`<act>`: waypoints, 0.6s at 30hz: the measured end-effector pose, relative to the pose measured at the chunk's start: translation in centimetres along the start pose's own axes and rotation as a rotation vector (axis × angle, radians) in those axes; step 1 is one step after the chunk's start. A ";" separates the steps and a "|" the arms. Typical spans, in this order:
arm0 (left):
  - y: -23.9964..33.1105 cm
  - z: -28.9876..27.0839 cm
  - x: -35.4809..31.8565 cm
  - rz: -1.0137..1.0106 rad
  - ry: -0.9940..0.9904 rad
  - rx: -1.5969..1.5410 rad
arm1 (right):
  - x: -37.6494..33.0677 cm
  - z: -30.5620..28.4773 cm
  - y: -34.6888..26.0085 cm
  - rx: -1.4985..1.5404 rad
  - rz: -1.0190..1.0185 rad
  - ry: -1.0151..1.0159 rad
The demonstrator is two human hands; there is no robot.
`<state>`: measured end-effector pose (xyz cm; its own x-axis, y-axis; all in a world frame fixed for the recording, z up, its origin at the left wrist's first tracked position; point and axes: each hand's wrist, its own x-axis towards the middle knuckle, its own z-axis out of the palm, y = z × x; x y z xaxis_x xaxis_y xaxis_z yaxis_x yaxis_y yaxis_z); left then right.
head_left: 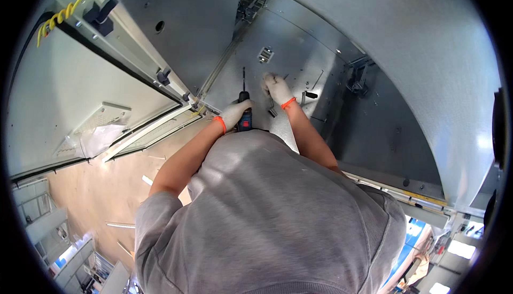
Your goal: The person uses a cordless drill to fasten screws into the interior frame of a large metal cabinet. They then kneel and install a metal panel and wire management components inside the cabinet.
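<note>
From up here I counted two gloved hands, one drill and one small bracket. The left hand (pixel 235 113), in a white glove with an orange cuff, was clenched around the grip of the blue-and-black drill (pixel 245 115), whose long bit (pixel 243 80) pointed straight away from the body onto the back panel (pixel 299 59). The right hand (pixel 277 88), gloved the same way, was pressed against that panel just beside the bit; I could not tell whether its fingers were grasping anything or simply lying flat. A small slotted bracket (pixel 265 54) sat on the panel just beyond the right hand, apart from it.

The surface was bare grey sheet metal, the inside of a big cabinet, with a few punched holes and a dark handle-like fitting (pixel 310 95) near the right wrist. A rail (pixel 216 72) ran up the corner between the back panel and the left wall (pixel 181 21). On the right, a broad curved metal wall (pixel 427 53) swept in close.

Beyond the cabinet, an open door (pixel 69 91) hung at the left with one yellow coiled cable (pixel 53 21) at its top edge, and a tan floor (pixel 91 187) carried a few loose metal strips. The hands worked in the narrow corner, hemmed by walls on both sides; the open room lay to the left over the floor.
</note>
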<state>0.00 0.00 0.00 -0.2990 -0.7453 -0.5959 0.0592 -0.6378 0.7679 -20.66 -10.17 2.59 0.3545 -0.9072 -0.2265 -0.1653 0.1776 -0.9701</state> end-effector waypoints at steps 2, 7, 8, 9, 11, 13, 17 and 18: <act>2.4 1.4 -1.6 0.051 0.048 0.115 | 0.9 -0.4 -2.7 0.021 0.047 -0.047; 5.5 0.1 -4.4 0.106 0.008 0.263 | 5.2 1.8 -5.6 0.201 0.030 -0.171; 5.4 -0.5 -4.1 0.122 0.011 0.285 | 5.6 2.8 -6.4 0.251 0.033 -0.156; 5.2 -0.6 -4.0 0.141 0.013 0.299 | 5.7 3.2 -7.0 0.294 0.039 -0.145; 4.9 -0.7 -3.6 0.170 0.013 0.314 | 5.7 3.3 -7.7 0.317 0.121 -0.142; 5.0 -0.5 -3.7 0.217 0.011 0.369 | 5.4 3.1 -8.2 0.349 0.172 -0.156; 6.0 -0.3 -4.4 0.208 0.036 0.450 | 5.6 2.2 -8.7 0.417 0.181 -0.288; 6.0 -0.3 -4.5 0.217 0.042 0.444 | 5.7 2.3 -8.8 0.431 0.177 -0.335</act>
<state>1.96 -0.47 7.23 -0.2857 -0.8645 -0.4135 -0.2981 -0.3299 0.8957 -15.12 -16.00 9.67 0.6395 -0.6916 -0.3357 0.1170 0.5191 -0.8467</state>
